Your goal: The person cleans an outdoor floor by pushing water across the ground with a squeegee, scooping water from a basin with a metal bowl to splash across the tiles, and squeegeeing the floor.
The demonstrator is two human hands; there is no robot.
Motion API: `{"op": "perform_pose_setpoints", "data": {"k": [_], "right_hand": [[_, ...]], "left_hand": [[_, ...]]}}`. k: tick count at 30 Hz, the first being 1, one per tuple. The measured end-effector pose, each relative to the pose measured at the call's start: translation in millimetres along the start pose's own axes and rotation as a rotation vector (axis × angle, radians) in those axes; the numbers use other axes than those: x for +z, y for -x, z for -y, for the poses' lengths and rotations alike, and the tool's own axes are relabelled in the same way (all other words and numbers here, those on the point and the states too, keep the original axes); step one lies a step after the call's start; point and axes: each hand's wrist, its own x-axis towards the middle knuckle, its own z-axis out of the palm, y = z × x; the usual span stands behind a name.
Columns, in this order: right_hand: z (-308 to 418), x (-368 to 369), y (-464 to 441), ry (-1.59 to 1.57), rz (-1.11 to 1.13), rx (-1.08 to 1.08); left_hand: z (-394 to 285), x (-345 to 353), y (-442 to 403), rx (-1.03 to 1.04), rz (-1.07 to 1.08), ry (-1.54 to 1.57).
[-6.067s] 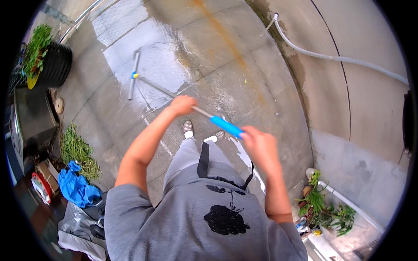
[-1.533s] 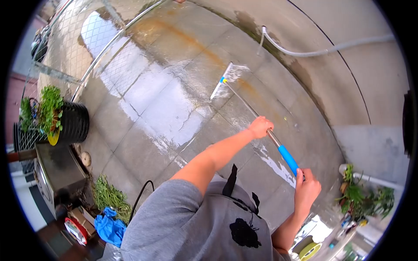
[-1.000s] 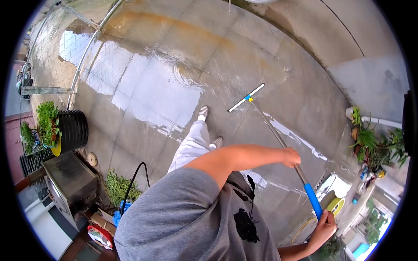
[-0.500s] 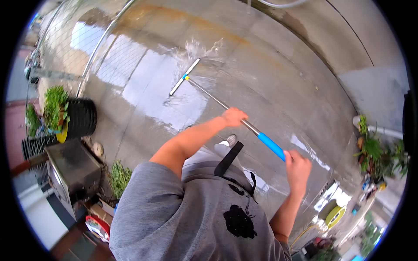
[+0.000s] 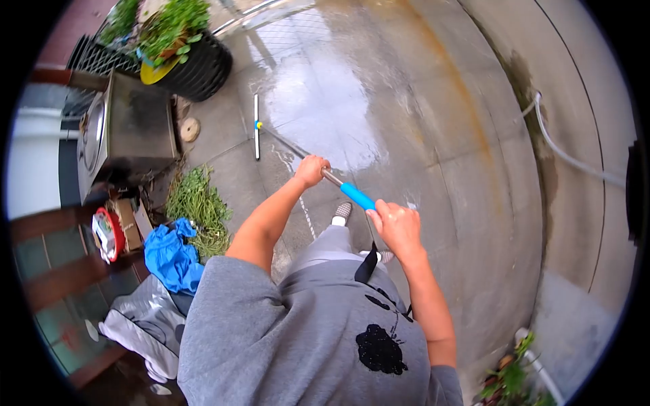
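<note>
A long-handled squeegee [image 5: 291, 147] reaches out in front of me over the wet paved floor [image 5: 420, 176]. My left hand [image 5: 312, 171] is wrapped round its metal pole, partway down. The blue grip [image 5: 357, 196] lies between my two hands, and my right hand [image 5: 397, 226] is closed on its near end. The squeegee's head [image 5: 256, 127], with a blue and yellow joint, stands at the left edge of a shiny patch of water [image 5: 318, 101].
At left are a black planter [image 5: 202, 68], a metal cabinet [image 5: 141, 120], cut greens [image 5: 198, 211], a blue bag [image 5: 172, 256] and a red basin [image 5: 117, 233]. A hose [image 5: 565, 152] runs along the right wall [image 5: 582, 88]. Potted plants [image 5: 511, 379] stand at lower right.
The squeegee's head has swept from right to left across the wet floor. Both hands have moved left with the pole and keep their hold. The view has turned toward the planter and cabinet.
</note>
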Motion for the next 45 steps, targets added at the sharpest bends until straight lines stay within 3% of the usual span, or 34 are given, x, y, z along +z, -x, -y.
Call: {"op": "perform_pose_setpoints", "data": {"k": [2,6,8,12,18,22,25,30,32,34,36,37,39,45], "right_hand": [[12,3,-22,0.018,0.035,-0.06],[10,-16,-32,0.051,-0.006,0.036],[-1,-42,-27,0.063,-0.043,0.128],[4,-119,-1,0.102,-0.089,0.396],[31,-183,38,0.303,-0.163,0.62],[39,-184,10,0.449,-0.202,0.571],[18,-193,-23,0.451,-0.231,0.576],[-13,-222,-114,0.297,-0.259,0.459],[-35,-224,-155,0.233,-0.255,0.392],[-57,-212,-202,0.15,-0.204,0.368],[-72,-183,-256,0.027,-0.193,0.287],[-75,-165,-282,-0.016,-0.145,0.241],[-74,-126,-328,-0.077,-0.054,0.143],[-48,-16,-407,-0.073,0.081,-0.134]], "left_hand": [[22,-5,12,-0.047,-0.012,0.027],[15,-10,-5,0.007,-0.018,0.052],[-17,-15,-30,0.044,0.042,0.079],[-107,-22,-76,0.283,0.016,0.216],[-240,-43,-140,0.656,0.189,0.256],[-285,-37,-190,0.772,0.243,0.18],[-287,-40,-230,0.794,0.182,0.292],[-244,-89,-295,0.731,0.126,0.243],[-211,-122,-322,0.607,0.151,0.139],[-150,-127,-346,0.556,-0.044,0.209],[-78,-137,-359,0.424,-0.127,0.161],[-43,-150,-359,0.288,-0.024,0.099],[40,-146,-351,0.098,-0.038,0.064],[176,-169,-276,-0.227,0.047,-0.038]]}}
